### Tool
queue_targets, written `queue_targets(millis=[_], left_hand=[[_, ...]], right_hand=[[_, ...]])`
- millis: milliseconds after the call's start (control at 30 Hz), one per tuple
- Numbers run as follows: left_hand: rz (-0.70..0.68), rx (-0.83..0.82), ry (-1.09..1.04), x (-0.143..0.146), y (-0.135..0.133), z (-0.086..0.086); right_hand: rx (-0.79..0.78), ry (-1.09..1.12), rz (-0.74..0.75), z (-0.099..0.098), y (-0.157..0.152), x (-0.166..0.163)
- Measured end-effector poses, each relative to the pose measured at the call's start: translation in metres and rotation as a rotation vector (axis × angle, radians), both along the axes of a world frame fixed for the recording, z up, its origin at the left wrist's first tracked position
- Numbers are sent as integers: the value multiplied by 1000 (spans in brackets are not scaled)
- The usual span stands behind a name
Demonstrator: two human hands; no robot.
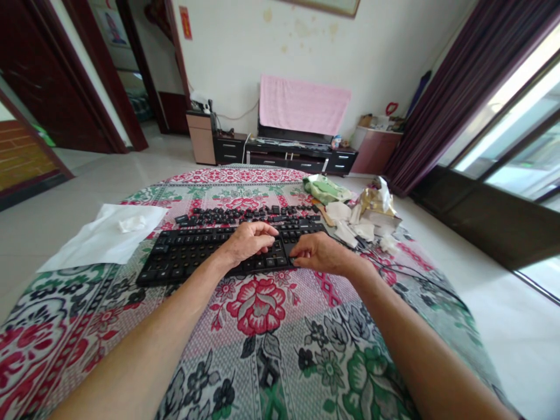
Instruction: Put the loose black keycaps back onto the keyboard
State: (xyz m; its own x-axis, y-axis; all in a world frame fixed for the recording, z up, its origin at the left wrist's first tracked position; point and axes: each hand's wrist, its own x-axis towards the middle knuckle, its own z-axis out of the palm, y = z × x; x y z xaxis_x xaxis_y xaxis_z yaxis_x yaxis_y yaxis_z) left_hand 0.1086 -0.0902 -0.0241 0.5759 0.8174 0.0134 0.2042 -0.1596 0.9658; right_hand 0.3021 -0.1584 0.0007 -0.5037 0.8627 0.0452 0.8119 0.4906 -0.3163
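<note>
A black keyboard [188, 254] lies on a flowered tablecloth [262, 326]. My left hand [247, 242] rests over the keyboard's right half, fingers curled and pressed onto the keys. At the keyboard's right end, my right hand [319, 254] has its fingers pinched against the edge; what they hold is hidden. Several loose black keycaps [245, 214] lie in a row just behind the keyboard.
A white sheet with a crumpled tissue [131, 223] lies at the table's left edge. Green cloth [326, 188], paper scraps and an opened packet [376, 201] sit at the right. The keyboard's cable [406, 269] trails right. A TV stand stands by the far wall.
</note>
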Motion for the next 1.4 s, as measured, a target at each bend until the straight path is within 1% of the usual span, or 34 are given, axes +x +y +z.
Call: queue_targets(millis=[200, 467, 600, 700, 767, 933, 1133, 1400], left_hand=[[-8, -8, 0, 0, 0, 0], [0, -19, 8, 0, 0, 2], [5, -22, 10, 1, -1, 3], [1, -23, 19, 1, -1, 3], [-2, -22, 22, 1, -1, 2], [-1, -36, 23, 0, 0, 1], [-11, -29, 25, 0, 1, 1], [-7, -28, 21, 0, 0, 1]], right_hand=[[26, -66, 6, 8, -4, -5], [34, -131, -7, 11, -3, -6], [60, -249, -24, 11, -3, -12], [83, -368, -80, 8, -4, -21], [111, -408, -120, 5, -3, -25], [151, -416, -176, -1, -1, -30], [82, -367, -206, 5, -6, -29], [99, -371, -228, 4, -7, -29]])
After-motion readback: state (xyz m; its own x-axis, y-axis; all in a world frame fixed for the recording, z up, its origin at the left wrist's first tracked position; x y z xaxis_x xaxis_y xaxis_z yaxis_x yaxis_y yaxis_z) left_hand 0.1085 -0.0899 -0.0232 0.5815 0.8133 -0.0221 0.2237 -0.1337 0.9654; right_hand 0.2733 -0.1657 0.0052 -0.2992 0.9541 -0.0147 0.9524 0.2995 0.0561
